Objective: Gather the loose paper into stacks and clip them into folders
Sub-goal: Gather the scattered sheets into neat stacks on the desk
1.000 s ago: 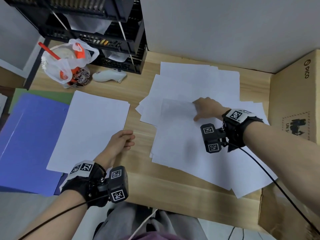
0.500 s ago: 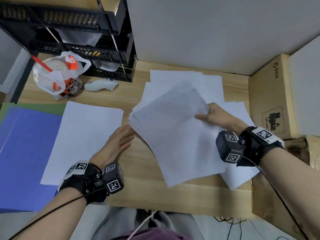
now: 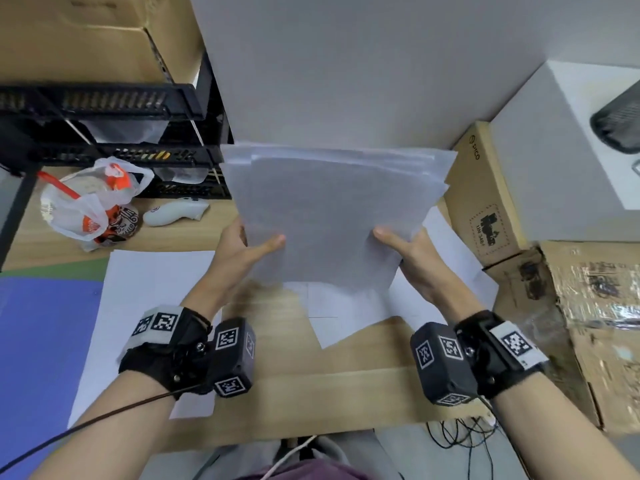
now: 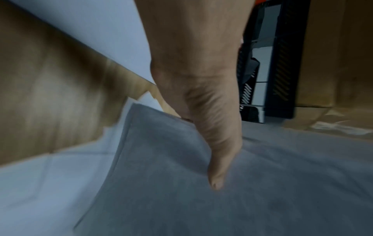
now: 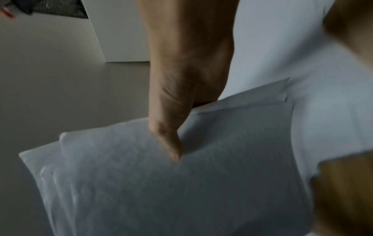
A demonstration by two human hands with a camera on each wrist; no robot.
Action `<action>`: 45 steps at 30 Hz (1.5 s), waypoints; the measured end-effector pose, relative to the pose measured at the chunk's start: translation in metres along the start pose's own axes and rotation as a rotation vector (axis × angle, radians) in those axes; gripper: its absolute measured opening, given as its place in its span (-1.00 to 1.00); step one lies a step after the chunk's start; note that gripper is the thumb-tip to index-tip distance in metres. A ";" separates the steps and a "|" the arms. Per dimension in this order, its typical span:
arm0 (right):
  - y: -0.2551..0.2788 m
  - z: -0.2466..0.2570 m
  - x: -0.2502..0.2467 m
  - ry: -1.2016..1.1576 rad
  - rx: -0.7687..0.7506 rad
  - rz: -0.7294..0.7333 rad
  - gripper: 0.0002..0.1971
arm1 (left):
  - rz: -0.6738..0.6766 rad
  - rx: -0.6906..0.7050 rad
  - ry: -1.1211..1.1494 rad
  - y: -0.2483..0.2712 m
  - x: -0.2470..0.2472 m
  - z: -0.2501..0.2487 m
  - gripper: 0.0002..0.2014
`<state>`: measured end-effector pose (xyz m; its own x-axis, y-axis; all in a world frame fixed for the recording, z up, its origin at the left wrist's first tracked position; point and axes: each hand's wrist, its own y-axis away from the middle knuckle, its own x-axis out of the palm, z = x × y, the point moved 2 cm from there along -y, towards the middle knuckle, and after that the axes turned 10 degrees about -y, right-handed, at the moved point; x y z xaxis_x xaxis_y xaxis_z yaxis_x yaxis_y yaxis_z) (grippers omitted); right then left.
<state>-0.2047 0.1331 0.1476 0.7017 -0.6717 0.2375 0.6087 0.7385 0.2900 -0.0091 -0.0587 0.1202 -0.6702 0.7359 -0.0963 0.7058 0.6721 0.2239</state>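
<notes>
I hold a sheaf of white paper (image 3: 332, 209) upright above the wooden desk (image 3: 277, 396), its top edges uneven. My left hand (image 3: 249, 247) pinches its left edge, thumb on the near face; the thumb lies across the sheets (image 4: 262, 183) in the left wrist view. My right hand (image 3: 401, 247) pinches the right edge the same way, thumb on the paper (image 5: 181, 183). Loose sheets (image 3: 349, 313) still lie on the desk under the sheaf. A squared stack of paper (image 3: 145, 299) lies at left, beside a blue folder (image 3: 45, 358) over a green one (image 3: 62, 270).
A black wire rack (image 3: 114, 133) stands at the back left, with a bagged cup (image 3: 90, 202) and a white controller (image 3: 176, 211) in front. Cardboard boxes (image 3: 485, 199) line the right side. Grey wall panel behind. Cables (image 3: 460, 431) hang at the desk's front edge.
The right hand lifted the sheets from the desk; the left hand left the squared stack and took the other edge. The sheaf now stands upright between both hands. The head view tilted up.
</notes>
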 end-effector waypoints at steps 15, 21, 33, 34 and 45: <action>0.006 -0.061 -0.004 0.095 0.147 -0.120 -0.55 | -0.041 -0.156 0.073 0.009 0.019 0.036 -0.60; 0.005 -0.052 -0.001 0.001 0.067 -0.159 -0.50 | -0.029 -0.083 0.132 0.007 0.020 0.020 -0.56; 0.003 -0.062 -0.003 -0.013 0.093 -0.126 -0.56 | 0.056 -0.107 -0.028 0.008 0.018 0.030 -0.56; 0.003 -0.062 -0.004 -0.004 0.087 -0.127 -0.57 | 0.045 -0.101 -0.021 0.009 0.017 0.029 -0.57; -0.001 -0.053 0.032 0.195 0.112 -0.081 -0.75 | -0.075 -0.167 -0.099 0.014 -0.020 0.032 -0.63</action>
<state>-0.1637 0.1138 0.1060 0.7169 -0.6966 0.0286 0.6290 0.6639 0.4045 0.0214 -0.0610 0.0946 -0.6875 0.6946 -0.2119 0.6016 0.7082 0.3696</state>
